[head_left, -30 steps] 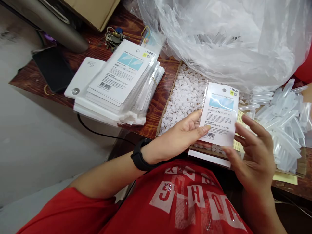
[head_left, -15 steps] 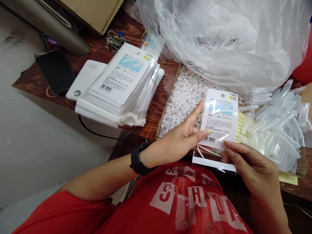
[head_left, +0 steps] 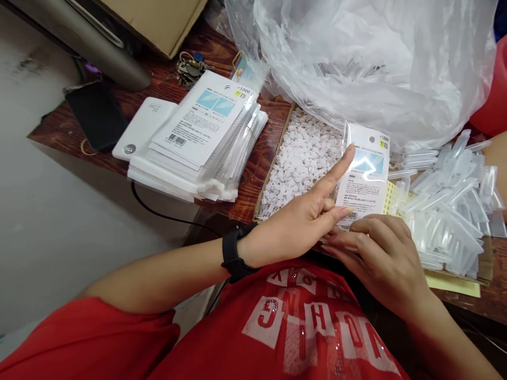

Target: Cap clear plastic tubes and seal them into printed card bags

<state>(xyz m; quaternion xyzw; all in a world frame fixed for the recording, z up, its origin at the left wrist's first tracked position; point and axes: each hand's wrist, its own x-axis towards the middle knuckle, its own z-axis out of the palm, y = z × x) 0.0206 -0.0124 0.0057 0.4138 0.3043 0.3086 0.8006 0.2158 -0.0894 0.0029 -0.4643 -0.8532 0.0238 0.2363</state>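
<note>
My left hand (head_left: 304,219) grips the left edge of a clear sleeve with a white printed card (head_left: 366,177) inside it, forefinger stretched up along the card's side. My right hand (head_left: 378,256) covers the sleeve's lower end, fingers curled over it and pressing it down. The packet is held over a shallow cardboard tray (head_left: 273,169) filled with several small white plastic caps (head_left: 303,158). A black watch band sits on my left wrist.
A stack of the same sleeved cards (head_left: 202,140) lies at left beside a white power bank (head_left: 144,126), a black phone (head_left: 97,113) and keys (head_left: 190,66). A pile of clear plastic tubes (head_left: 451,206) lies right, a big plastic bag (head_left: 368,63) behind, a yellow sheet (head_left: 453,282) underneath.
The packet has moved up and away from me over the tray. My right hand has slid onto its lower end and folded over it; my left forefinger has stretched up along its edge.
</note>
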